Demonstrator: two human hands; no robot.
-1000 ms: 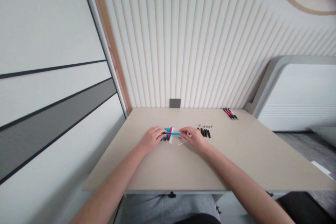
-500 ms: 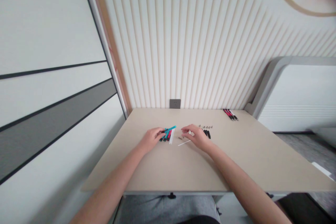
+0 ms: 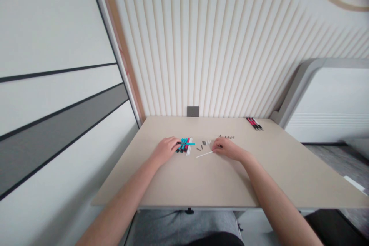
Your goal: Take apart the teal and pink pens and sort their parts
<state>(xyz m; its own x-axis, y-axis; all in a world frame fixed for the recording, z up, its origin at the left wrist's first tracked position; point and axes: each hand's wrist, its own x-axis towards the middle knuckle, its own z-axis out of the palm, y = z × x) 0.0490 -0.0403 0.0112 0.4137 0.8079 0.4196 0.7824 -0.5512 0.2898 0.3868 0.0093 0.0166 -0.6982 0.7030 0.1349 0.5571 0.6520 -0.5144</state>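
My left hand [image 3: 167, 149] grips a blue pen barrel [image 3: 190, 144] with a dark end, held level above a row of pen barrels. In that row lie blue, pink and white barrels [image 3: 188, 150], side by side. My right hand [image 3: 226, 148] is down at the table with its fingers curled together; what they hold, if anything, is hidden. Beside its fingertips ends a thin white stick [image 3: 204, 154], lying at a slant. Small grey springs or metal pieces [image 3: 204, 143] and short white pieces are scattered between the hands.
Small metal tips [image 3: 230, 137] stand in a line behind my right hand. Several pens [image 3: 254, 123] in pink, white and black lie at the table's back right. A dark socket [image 3: 193, 111] is on the ribbed wall behind the table [image 3: 173, 184].
My right hand has moved a little right and its fingers have closed at the table. In my left hand, the blue barrel has turned from slanting upward to nearly level.
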